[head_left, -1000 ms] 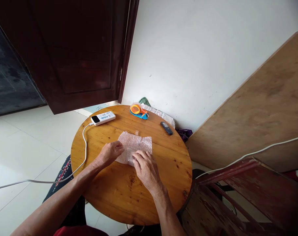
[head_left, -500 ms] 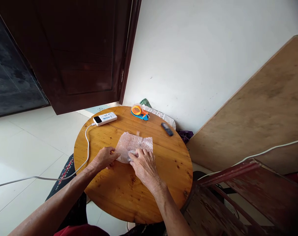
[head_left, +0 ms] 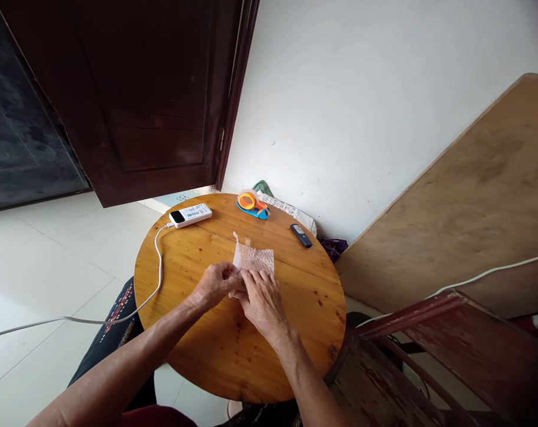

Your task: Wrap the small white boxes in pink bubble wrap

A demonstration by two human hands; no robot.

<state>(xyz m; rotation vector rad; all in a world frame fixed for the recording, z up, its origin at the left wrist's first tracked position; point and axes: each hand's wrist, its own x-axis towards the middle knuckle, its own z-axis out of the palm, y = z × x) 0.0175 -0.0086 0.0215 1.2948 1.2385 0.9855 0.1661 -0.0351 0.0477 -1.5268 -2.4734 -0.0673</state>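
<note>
Bubble wrap (head_left: 255, 260) is lying partly folded at mid-bench (head_left: 215, 356). The left hand (head_left: 215, 286) and right hand (head_left: 263, 301) are pinching its near edge, fingers closed on the sheet. Finishing the fold is likely calling for steady pressure, with the tape dispenser (head_left: 250, 203) sitting well apart.

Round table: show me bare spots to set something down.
Bare: the near table around the forearms; the right side, below the remote; the strip between cable and left hand. Crowded: centre, where it and the right hand grip the bubble wrap; far edge, with power bank and tape dispenser.
</note>
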